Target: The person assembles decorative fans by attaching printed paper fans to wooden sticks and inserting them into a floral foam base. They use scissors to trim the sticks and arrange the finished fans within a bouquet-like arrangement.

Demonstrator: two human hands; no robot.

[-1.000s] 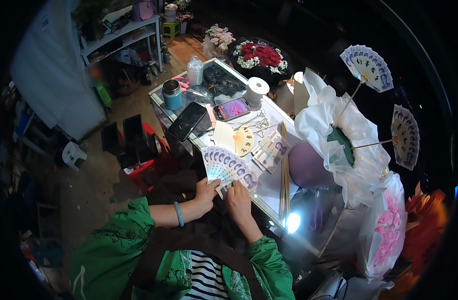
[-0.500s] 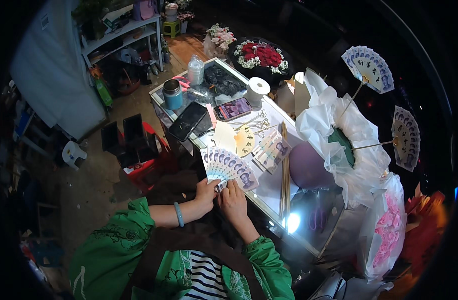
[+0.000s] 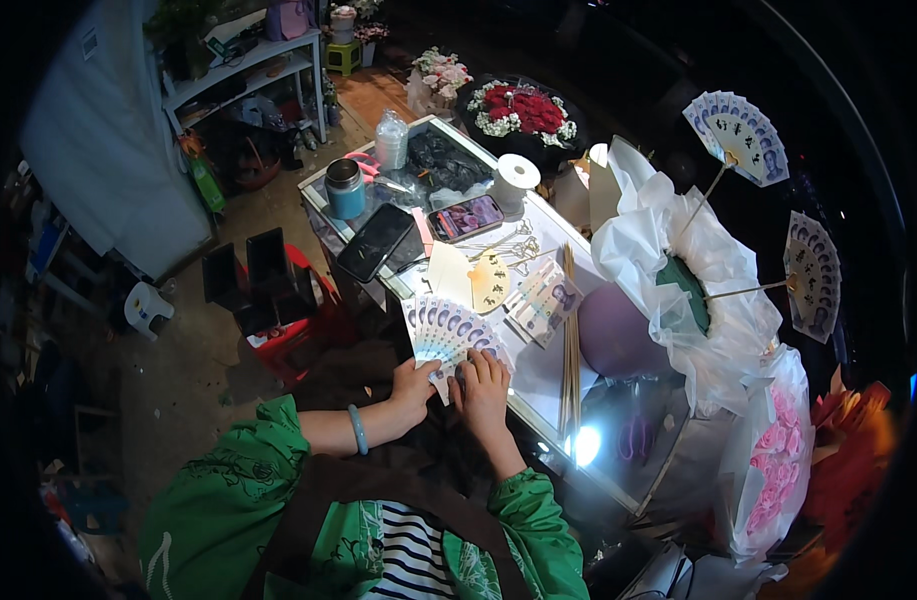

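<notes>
A fan of banknotes (image 3: 448, 328) is spread at the table's near edge. My left hand (image 3: 414, 390), with a pale bangle on its wrist, pinches the fan at its lower left. Over the right part of the notes lie the bent fingers of my right hand (image 3: 481, 388), gripping that side and covering some of it. Just beyond is a small cream fan-shaped card (image 3: 489, 282) with dark writing, beside a plain cream sheet (image 3: 450, 273). More banknotes (image 3: 546, 300) lie to the right, against a bundle of thin sticks (image 3: 570, 350).
On the table (image 3: 538, 395) are two phones (image 3: 376, 243), an open blue jar (image 3: 345, 190), pink-handled scissors (image 3: 362, 163) and a white spool (image 3: 518, 178). A purple ball (image 3: 620, 330) sits right, near a white-wrapped bouquet (image 3: 633, 215) bearing banknote fans on sticks (image 3: 736, 138).
My right hand has shifted slightly up and right, its fingers now farther over the fan's right side. The right-hand notes sit closer together. My left hand stays in place.
</notes>
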